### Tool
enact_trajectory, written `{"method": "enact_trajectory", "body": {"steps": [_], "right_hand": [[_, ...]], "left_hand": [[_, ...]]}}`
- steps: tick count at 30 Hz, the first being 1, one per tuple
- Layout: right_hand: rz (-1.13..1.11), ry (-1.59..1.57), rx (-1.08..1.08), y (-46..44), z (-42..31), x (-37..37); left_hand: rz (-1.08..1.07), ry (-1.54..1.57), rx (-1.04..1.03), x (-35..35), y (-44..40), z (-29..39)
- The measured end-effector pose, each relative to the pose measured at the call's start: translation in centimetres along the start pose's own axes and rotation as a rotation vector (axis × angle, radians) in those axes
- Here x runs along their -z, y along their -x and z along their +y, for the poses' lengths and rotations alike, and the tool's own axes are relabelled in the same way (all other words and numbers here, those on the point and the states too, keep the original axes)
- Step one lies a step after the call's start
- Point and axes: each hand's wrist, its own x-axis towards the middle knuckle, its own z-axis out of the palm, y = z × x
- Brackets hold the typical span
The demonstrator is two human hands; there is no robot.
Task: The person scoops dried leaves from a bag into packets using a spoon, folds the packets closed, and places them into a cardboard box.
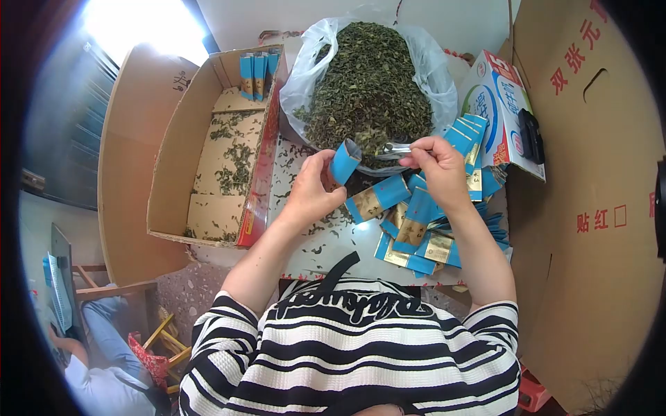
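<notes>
My left hand (316, 193) is closed around a small blue foil packet (345, 161), whose open mouth points up and to the right. Between the fingertips of my right hand (438, 166) is the handle of a small metal spoon (395, 148). The spoon's bowl is at the front edge of a large heap of dried tea leaves (371, 83), which fills a clear plastic bag (300, 90). Several flat blue and gold packets (414, 225) lie piled below and beside my right hand.
On the left stands an open cardboard box (170, 163) with loose leaves and several upright blue packets (254, 75). A white and blue carton (496, 111) is at the right, near a tall cardboard panel (590, 208). Another person (114, 360) sits at the lower left.
</notes>
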Motion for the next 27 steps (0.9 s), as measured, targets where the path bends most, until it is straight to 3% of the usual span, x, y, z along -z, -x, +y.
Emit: {"method": "enact_trajectory", "body": {"steps": [5, 7, 8, 10, 14, 18, 22, 25, 27], "right_hand": [[-0.127, 0.210, 0.109, 0.0, -1.9, 0.2], [-0.209, 0.524, 0.255, 0.2, -2.9, -0.2], [-0.209, 0.523, 0.254, 0.2, -2.9, -0.4], [-0.248, 0.720, 0.585, 0.3, -2.6, -0.9], [-0.450, 1.012, 0.757, 1.5, -3.5, -2.4], [-0.451, 1.065, 0.929, 2.5, -2.8, -3.5], [-0.456, 1.104, 0.971, 2.8, -3.7, -3.1], [-0.374, 1.042, 0.935, 2.6, -4.8, -2.2], [-0.206, 1.007, 0.880, 2.1, -5.0, -1.1]], "left_hand": [[0.014, -0.148, -0.083, -0.2, 0.4, 0.9], [0.024, -0.153, -0.106, -0.5, 0.6, 0.7], [0.040, -0.155, -0.114, -0.7, 0.7, 0.6], [0.054, -0.156, -0.119, -1.3, 0.8, 0.2], [0.122, -0.196, -0.183, -2.5, 1.3, -0.5], [0.211, -0.239, -0.188, -3.7, 1.8, -0.8], [0.240, -0.229, -0.167, -3.8, 2.1, -1.3], [0.212, -0.235, -0.175, -3.3, 2.0, -1.3], [0.207, -0.228, -0.190, -3.3, 1.9, -1.3]]}}
